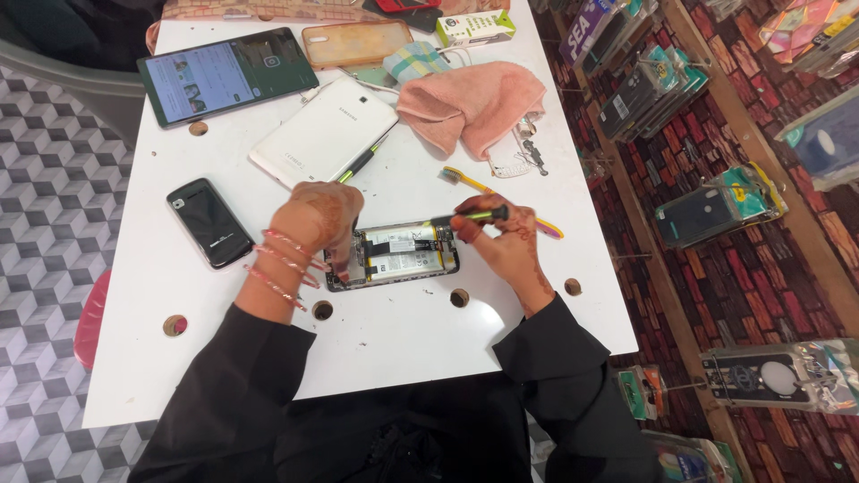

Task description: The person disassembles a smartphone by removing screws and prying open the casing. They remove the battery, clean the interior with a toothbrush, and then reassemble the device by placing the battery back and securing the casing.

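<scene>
An opened phone [403, 253] with its back removed and the battery exposed lies on the white table [403, 331] in front of me. My left hand [315, 217] presses down on the phone's left end, fingers curled over its edge. Several thin bracelets circle that wrist. My right hand [501, 234] grips a small green-and-black screwdriver [474, 216] held level, its tip pointing left over the phone's upper right part.
A yellow toothbrush [474, 185] lies behind my right hand. Farther back are a white tablet [324, 131], a pink cloth [472, 103], a lit dark tablet [225, 74] and an orange phone case [356, 44]. A black phone [209, 223] lies left. Packaged accessories hang on the right wall.
</scene>
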